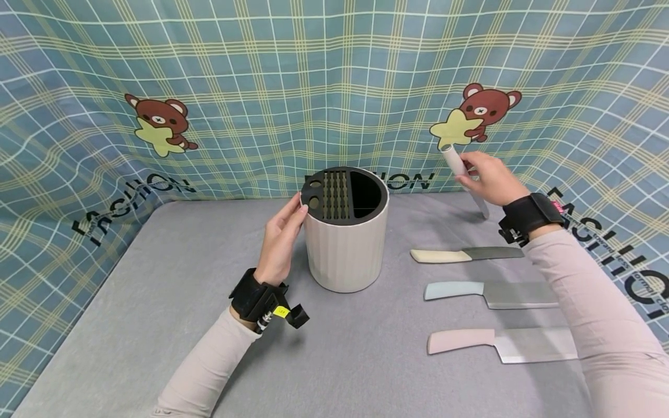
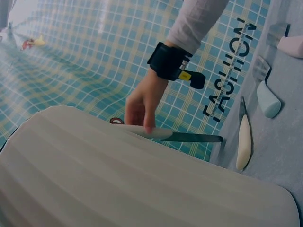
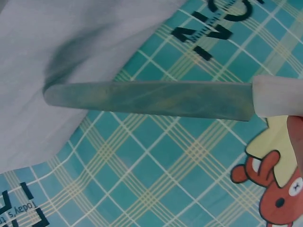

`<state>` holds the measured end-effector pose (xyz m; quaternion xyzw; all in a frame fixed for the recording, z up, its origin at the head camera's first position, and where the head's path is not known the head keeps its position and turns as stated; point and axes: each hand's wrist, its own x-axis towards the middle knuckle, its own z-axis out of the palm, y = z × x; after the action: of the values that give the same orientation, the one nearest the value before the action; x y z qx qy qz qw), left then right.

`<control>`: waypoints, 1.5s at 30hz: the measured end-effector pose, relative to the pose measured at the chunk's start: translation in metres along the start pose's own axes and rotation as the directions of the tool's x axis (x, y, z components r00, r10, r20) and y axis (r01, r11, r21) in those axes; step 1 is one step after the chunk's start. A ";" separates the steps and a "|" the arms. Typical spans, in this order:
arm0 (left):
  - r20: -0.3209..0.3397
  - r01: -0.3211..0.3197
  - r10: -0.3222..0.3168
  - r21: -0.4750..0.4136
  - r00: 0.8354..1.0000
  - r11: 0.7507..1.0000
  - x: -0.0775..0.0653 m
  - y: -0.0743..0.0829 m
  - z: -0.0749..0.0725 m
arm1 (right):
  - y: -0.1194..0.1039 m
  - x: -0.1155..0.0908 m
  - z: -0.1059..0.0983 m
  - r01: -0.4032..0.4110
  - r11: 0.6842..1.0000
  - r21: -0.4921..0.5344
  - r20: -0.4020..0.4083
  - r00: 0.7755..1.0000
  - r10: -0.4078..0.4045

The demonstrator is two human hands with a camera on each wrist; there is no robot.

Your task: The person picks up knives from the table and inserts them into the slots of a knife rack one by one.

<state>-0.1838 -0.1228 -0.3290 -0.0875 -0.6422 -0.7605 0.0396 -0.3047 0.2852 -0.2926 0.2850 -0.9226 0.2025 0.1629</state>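
My right hand [image 1: 492, 177] grips the white handle of a bread knife [image 1: 453, 161] above the table's back right. Its long blade points downward, with a rounded tip and a finely serrated edge in the right wrist view, the tip at or near the table surface. My left hand [image 1: 279, 242] touches the left side of a white ribbed knife holder [image 1: 345, 255] near its rim, fingers mostly straight. The holder stands upright. Its black top has two round holes, a slotted middle and a wide opening on the right.
On the right lie a cream-handled knife [image 1: 441, 256], a blue-handled cleaver [image 1: 455, 290] and a pink-handled cleaver [image 1: 462, 341], handles pointing left. My right forearm covers part of the cleaver blades. Checked cloth [image 1: 345, 87] hangs behind the grey table [image 1: 172, 278].
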 end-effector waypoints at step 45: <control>0.001 -0.005 0.005 0.025 1.000 1.000 0.000 -0.002 0.001 | -0.025 -0.001 -0.046 0.166 0.355 0.920 -0.332 0.812 0.480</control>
<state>-0.1839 -0.1215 -0.3304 -0.0891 -0.6516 -0.7522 0.0422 -0.2809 0.2879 -0.2461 0.1580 -0.5800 0.7704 0.2124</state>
